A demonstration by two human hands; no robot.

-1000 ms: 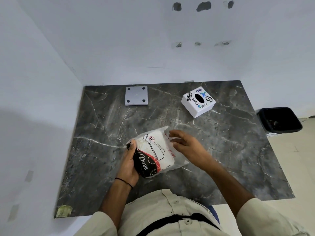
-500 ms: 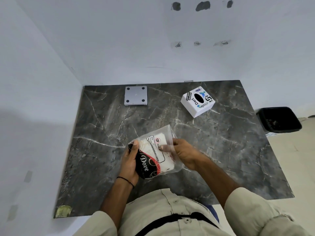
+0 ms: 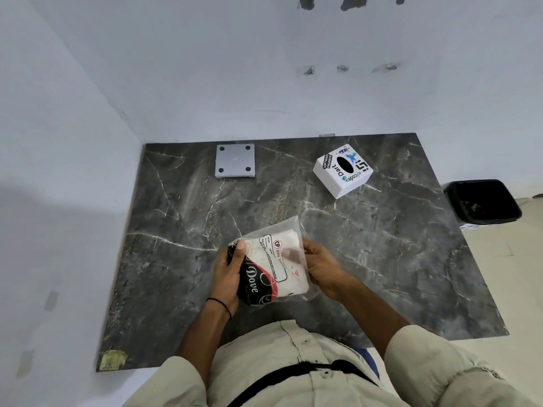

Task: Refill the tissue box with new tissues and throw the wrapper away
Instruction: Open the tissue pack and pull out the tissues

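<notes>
Dark marble desk [image 3: 382,259]: near its front edge both hands clasp the tissue pack [image 3: 271,270], left hand [image 3: 227,276] gripping the bottom, right hand [image 3: 321,267] at the wrapper's open end, which points toward the back-right tissue box [image 3: 342,171].

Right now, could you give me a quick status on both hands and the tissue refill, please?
Left hand and right hand both grip the tissue pack, wrapper on. Tissue box untouched at far right. Bin beside table. Nothing in the way.
</notes>
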